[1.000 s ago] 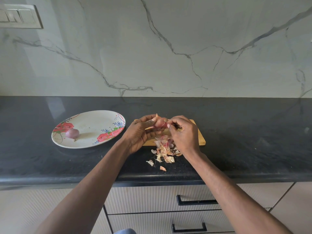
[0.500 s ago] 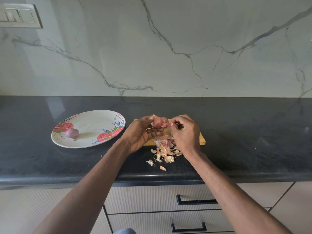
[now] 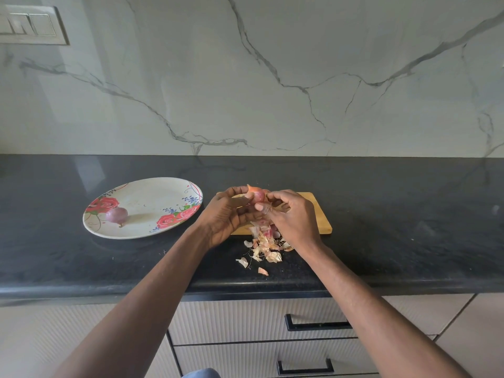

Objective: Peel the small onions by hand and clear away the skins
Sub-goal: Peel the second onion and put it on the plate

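Note:
A small pink onion (image 3: 257,194) with some papery skin still on it is held between both hands above a wooden cutting board (image 3: 319,214). My left hand (image 3: 226,214) grips the onion from the left. My right hand (image 3: 289,216) pinches at the onion's skin on its right side. A heap of peeled onion skins (image 3: 266,241) lies under my hands, spilling from the board's front edge onto the black counter. A peeled purple onion (image 3: 116,214) rests on the left part of a flowered plate (image 3: 152,197).
The black counter (image 3: 395,227) runs the full width, with a marble wall behind and a switch panel (image 3: 30,24) at the top left. Loose skin flakes (image 3: 263,271) lie close to the counter's front edge. Drawers with black handles (image 3: 316,324) are below.
The onion has been turned a little in my fingers and sits slightly higher. My right thumb has shifted onto the onion's lower right side.

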`<state>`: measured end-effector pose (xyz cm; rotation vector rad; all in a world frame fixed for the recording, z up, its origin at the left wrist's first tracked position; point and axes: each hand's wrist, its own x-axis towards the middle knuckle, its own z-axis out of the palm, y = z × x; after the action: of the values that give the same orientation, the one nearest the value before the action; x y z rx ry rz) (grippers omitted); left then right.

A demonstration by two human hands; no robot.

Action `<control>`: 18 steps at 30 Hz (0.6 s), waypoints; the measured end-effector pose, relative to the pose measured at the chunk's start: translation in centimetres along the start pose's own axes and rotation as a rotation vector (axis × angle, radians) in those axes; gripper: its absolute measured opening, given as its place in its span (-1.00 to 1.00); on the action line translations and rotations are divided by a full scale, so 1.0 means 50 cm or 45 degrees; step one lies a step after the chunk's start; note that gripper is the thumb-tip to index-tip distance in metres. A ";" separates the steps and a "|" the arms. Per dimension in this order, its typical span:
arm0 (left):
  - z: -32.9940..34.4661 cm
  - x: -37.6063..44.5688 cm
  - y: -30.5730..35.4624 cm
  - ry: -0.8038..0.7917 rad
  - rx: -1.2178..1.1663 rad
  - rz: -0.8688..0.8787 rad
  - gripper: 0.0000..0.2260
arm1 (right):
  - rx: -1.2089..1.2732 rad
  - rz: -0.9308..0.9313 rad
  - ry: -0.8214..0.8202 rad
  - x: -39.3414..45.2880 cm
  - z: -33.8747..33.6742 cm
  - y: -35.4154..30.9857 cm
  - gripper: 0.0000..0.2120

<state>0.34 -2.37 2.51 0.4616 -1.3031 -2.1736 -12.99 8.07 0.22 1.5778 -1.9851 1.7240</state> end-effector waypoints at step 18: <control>-0.001 -0.001 -0.001 -0.050 0.013 -0.006 -0.68 | -0.115 -0.148 0.020 -0.007 0.002 0.006 -0.96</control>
<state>0.37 -2.37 2.43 0.4280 -1.3366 -2.1908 -13.01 8.18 -0.25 1.6109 -1.8945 1.5768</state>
